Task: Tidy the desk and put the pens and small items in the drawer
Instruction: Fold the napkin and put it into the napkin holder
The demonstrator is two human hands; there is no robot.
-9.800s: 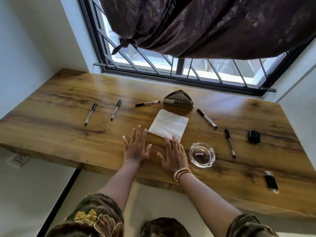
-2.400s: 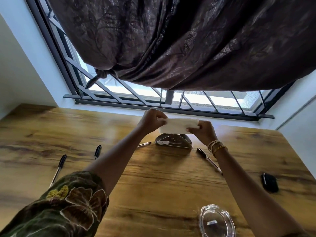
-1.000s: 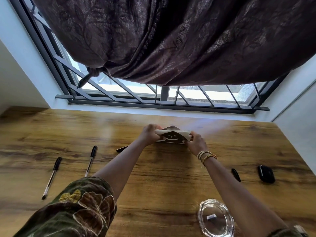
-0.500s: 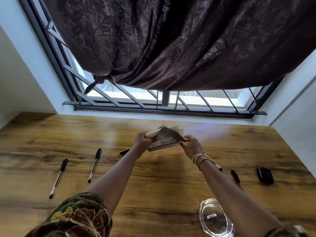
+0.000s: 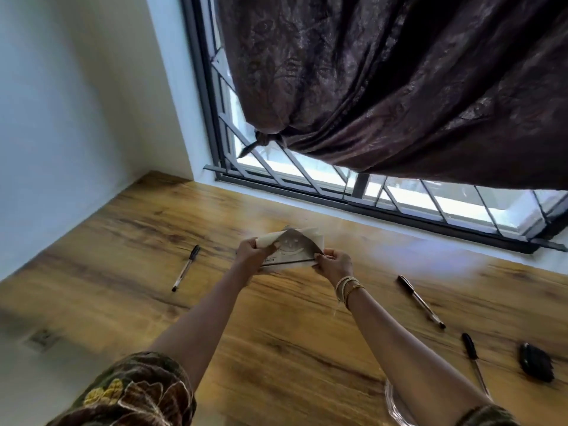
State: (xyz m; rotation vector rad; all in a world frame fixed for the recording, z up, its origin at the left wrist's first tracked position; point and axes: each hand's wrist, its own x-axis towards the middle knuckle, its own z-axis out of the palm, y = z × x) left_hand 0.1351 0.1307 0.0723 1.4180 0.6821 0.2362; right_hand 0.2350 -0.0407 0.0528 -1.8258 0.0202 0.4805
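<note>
Both my hands hold the metal triangular napkin holder (image 5: pixel 292 250), lifted a little above the wooden desk (image 5: pixel 276 348), with a white napkin (image 5: pixel 310 233) tucked in it. My left hand (image 5: pixel 250 253) grips its left end and the napkin's edge. My right hand (image 5: pixel 333 264) grips its right corner. One black pen (image 5: pixel 185 268) lies to the left. Two more pens (image 5: pixel 421 301) (image 5: pixel 475 361) lie to the right. A small black case (image 5: pixel 536 361) rests at the far right.
A glass ashtray (image 5: pixel 396 407) is cut off at the bottom edge beside my right forearm. A barred window (image 5: pixel 399 195) with a dark knotted curtain (image 5: pixel 384 87) runs along the back. A white wall (image 5: pixel 76 118) bounds the left end of the desk.
The napkin, earlier flat on the desk, is now in the holder. The holder has come up off the desk in both hands, and my view has swung to the left.
</note>
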